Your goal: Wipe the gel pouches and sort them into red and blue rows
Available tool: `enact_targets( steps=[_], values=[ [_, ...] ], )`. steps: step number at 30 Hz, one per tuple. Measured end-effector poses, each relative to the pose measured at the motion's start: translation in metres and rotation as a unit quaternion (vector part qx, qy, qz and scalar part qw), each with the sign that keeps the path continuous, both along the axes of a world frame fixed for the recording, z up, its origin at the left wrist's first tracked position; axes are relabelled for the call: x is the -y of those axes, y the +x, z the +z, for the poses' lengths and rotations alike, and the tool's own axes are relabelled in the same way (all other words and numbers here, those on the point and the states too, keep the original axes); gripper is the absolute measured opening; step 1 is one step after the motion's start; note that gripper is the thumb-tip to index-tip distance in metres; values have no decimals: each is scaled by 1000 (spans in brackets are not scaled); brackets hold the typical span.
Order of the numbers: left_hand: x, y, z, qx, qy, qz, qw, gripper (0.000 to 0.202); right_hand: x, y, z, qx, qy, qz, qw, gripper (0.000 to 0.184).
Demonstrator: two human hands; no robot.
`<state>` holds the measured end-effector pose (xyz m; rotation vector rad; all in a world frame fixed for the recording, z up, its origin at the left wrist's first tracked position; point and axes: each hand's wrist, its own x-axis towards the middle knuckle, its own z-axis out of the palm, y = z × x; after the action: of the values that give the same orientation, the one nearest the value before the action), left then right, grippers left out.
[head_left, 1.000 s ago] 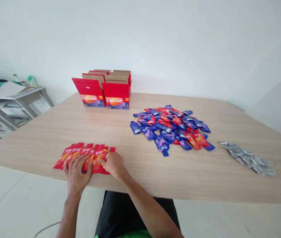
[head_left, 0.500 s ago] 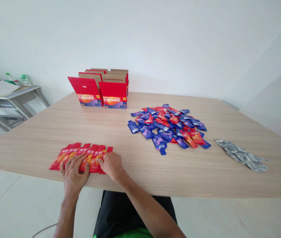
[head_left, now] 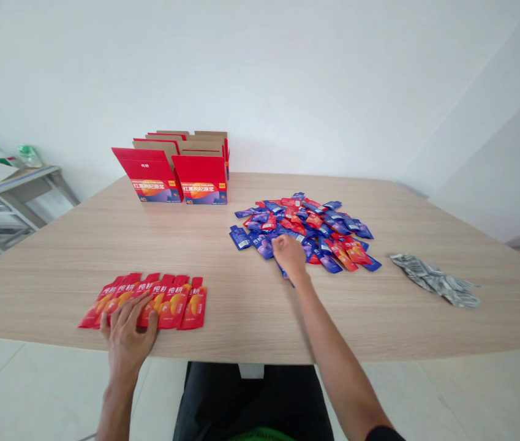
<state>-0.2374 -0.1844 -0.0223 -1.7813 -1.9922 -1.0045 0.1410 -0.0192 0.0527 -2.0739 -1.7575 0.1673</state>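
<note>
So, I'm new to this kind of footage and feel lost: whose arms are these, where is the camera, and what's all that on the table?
The camera sits on a person's head, looking forward and down, so the two bare arms are their own. The left hand lies flat on a fanned row of red sachets near the front edge of the wooden table. The right hand reaches into a loose pile of blue and red sachets; whether it grips one is hidden. Behind stand open red boxes. A crumpled grey wrapper lies at the right.

Right hand (head_left: 290,256) off the red sachets (head_left: 147,300), now on the pile (head_left: 303,229).
</note>
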Motion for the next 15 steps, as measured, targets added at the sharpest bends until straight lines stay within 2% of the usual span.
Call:
enact_targets(
  steps=[1, 3, 5, 7, 10, 15],
  values=[
    [0, 0, 0, -3, 0, 1, 1000, 33, -7, 30, -3, 26, 3, -52, 998, 34],
    [0, 1, 0, -7, 1, 2, 1000, 33, -14, 88, -8, 76, -43, -153, 984, 41],
    [0, 0, -1, -9, 2, 1, 1000, 33, -16, 138, -13, 88, -73, -189, 975, 45],
    [0, 0, -1, -6, 4, 4, 1000, 32, -14, 175, -18, 96, -106, -197, 970, 46],
    [0, -2, -2, -5, -1, 1, 1000, 32, -13, 207, -26, 106, -144, -159, 971, 43],
    [0, -2, -1, -5, -13, -1, 1000, 33, -17, 220, -43, 128, -137, -62, 980, 42]
  ],
)
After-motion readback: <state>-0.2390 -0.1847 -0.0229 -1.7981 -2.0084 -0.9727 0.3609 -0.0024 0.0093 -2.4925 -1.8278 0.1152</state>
